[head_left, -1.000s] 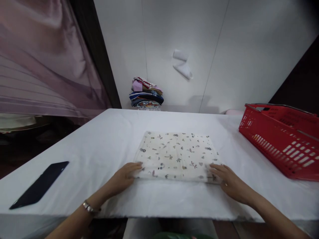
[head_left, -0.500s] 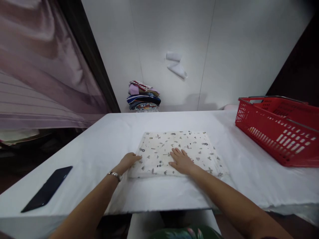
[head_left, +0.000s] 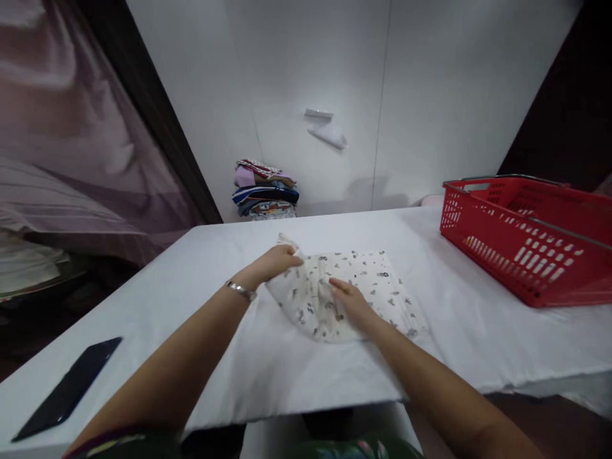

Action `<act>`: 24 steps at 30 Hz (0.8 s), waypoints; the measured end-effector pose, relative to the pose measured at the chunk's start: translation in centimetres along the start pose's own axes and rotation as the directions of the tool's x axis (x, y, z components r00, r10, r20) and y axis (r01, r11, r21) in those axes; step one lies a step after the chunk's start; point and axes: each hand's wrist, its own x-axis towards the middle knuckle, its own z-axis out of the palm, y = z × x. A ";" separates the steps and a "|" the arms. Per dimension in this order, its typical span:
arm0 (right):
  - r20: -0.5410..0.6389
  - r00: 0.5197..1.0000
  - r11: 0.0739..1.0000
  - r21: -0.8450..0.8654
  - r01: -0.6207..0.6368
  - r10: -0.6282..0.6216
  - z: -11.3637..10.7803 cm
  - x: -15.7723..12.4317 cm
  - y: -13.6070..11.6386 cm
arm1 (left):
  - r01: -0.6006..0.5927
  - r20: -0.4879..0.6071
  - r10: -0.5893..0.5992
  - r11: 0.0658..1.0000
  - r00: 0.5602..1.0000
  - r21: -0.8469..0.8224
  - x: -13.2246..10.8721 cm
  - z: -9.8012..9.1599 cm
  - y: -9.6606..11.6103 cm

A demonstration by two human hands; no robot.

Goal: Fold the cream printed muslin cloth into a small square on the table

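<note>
A white cloth [head_left: 370, 274] with small grey printed motifs lies folded flat in the middle of the table. My left hand [head_left: 280, 260] is closed on its left edge and holds that side lifted, so the fabric sags and wrinkles between the hands. Over the middle of the cloth is my right hand [head_left: 351, 299], turned on its side with fingers together against a bunched fold of fabric. Its lower fingers are partly hidden.
A red plastic basket [head_left: 516, 245] stands at the table's right. A dark phone-like slab [head_left: 69, 389] lies at the front left. Folded clothes [head_left: 265, 191] are stacked beyond the far edge, by the wall. A pink curtain [head_left: 86, 146] hangs at left.
My left hand has moved up and right, raising the cloth's left side. My right hand has gone from lying flat to closed on a fold, and the cloth has bunched between them.
</note>
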 end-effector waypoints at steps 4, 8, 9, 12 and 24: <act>-0.107 0.988 0.788 0.614 -0.026 0.116 -4.3 -0.6 -0.8 | -0.184 0.098 0.178 0.981 0.979 0.065 2.3 3.3 8.5; -0.140 0.967 0.572 0.821 -0.007 0.213 -8.5 -2.4 0.5 | -0.196 0.253 0.200 0.980 0.947 -0.040 3.2 11.0 13.2; -0.121 0.964 0.544 0.839 -0.028 0.237 -9.1 -2.8 1.0 | -0.153 0.302 0.192 0.977 0.934 -0.149 3.2 12.9 13.5; -0.013 0.959 0.500 0.855 -0.137 0.284 -10.0 -3.7 2.0 | -0.014 0.307 0.188 0.872 0.933 -0.490 2.6 17.3 12.6; -0.057 0.989 0.729 0.682 -0.064 0.139 -10.8 -3.0 0.1 | -0.396 -0.030 0.403 0.909 0.915 0.131 1.0 19.4 6.4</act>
